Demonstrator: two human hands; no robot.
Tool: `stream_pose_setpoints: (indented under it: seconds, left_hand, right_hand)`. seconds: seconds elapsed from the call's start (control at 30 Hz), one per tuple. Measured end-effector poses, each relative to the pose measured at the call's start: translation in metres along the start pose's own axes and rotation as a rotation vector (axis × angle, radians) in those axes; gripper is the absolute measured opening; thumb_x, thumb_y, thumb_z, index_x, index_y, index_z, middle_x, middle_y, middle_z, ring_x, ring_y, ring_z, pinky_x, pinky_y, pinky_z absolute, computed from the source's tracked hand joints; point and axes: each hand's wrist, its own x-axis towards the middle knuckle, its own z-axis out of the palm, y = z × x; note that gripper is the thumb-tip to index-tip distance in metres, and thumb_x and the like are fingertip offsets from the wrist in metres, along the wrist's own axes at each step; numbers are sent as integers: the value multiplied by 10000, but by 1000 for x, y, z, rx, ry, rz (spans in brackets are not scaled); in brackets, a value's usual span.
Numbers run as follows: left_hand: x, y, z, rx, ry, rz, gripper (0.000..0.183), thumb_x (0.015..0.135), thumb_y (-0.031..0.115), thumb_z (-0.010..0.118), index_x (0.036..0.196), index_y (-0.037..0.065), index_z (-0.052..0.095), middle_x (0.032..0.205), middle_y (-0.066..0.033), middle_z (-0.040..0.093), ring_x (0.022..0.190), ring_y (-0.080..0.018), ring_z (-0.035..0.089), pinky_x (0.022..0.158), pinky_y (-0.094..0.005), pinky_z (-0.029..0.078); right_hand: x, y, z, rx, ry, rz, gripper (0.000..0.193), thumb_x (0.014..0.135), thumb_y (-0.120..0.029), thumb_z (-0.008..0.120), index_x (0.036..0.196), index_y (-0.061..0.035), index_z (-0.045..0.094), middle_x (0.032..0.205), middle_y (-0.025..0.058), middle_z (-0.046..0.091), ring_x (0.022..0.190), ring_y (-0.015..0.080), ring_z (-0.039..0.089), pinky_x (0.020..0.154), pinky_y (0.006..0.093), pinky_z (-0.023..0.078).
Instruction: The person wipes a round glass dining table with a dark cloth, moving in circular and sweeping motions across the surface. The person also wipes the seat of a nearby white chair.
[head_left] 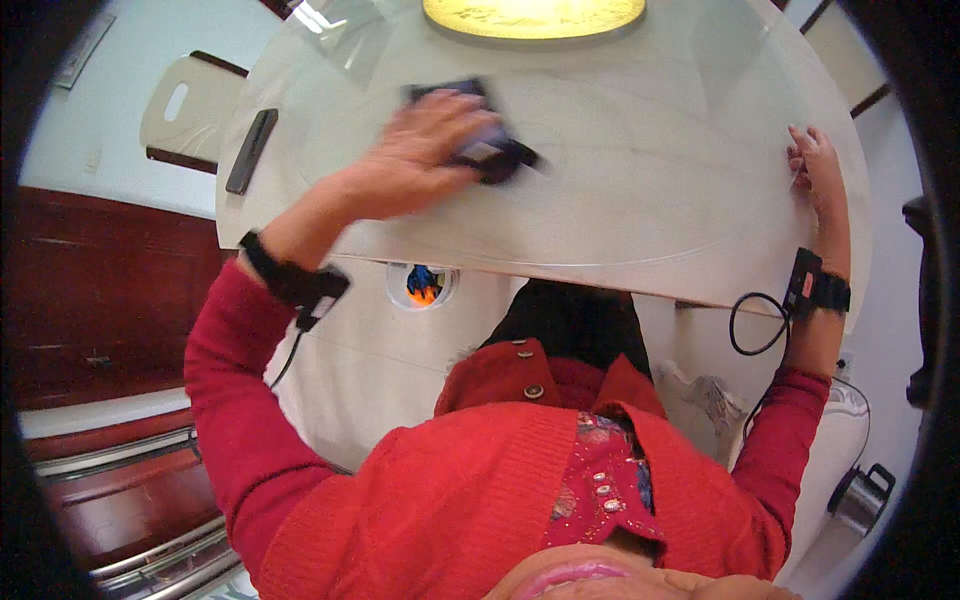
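Observation:
My left hand point(430, 150) lies over a dark cloth point(490, 155) on the pale round table point(640, 190), left of its middle. Hand and cloth are both smeared by motion. The cloth sticks out past my fingertips and to the right of the palm, with a small whitish patch on it. Near the table's right edge rests my right hand point(818, 165), its fingers loosely bent and apart, with nothing visible in them.
A long dark bar-shaped object point(252, 150) lies by the table's left edge. At the far side stands a glowing yellow round thing point(535, 15). A white chair point(185, 110) is at the left, a bucket point(403, 290) below the near edge, a metal kettle point(858, 500) at lower right.

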Motion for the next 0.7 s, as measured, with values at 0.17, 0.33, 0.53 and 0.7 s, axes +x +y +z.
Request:
stream_pose_setpoints:
  seconds: [0.17, 0.33, 0.53, 0.7]
  left_hand:
    - [-71, -106, -5, 31, 106, -543, 599, 911, 459, 462, 1444, 228, 313, 1515, -80, 255, 1413, -300, 179, 1128, -495, 135]
    - [-85, -116, 21, 42, 281, -357, 613, 907, 459, 476, 1442, 200, 328, 1493, -100, 297, 1396, -315, 217, 1119, -476, 160]
    - [-78, -42, 24, 17, 323, -295, 613, 885, 402, 523, 1426, 165, 358, 1465, -142, 318, 1374, -351, 233, 1105, -507, 149]
    - [-55, 49, 13, -71, 117, -305, 714, 842, 373, 561, 1454, 148, 270, 1520, -144, 182, 1417, -346, 112, 1078, -609, 96]
  right_hand:
    - [-10, -10, 5, -76, 30, -32, 809, 824, -379, 677, 1411, 18, 288, 773, 61, 580, 605, 104, 519, 467, 241, 393]
    - [-17, -21, 9, -68, 37, -7, 790, 832, -348, 675, 1407, 27, 284, 759, 65, 568, 599, 125, 527, 449, 270, 396]
    - [-18, -21, 10, -34, 34, -67, 757, 838, -275, 673, 1401, 38, 276, 721, 53, 526, 566, 132, 516, 425, 276, 379]
    - [-13, -19, 10, -2, 57, -74, 737, 843, -261, 666, 1400, 29, 281, 711, 42, 515, 561, 126, 516, 416, 270, 381]
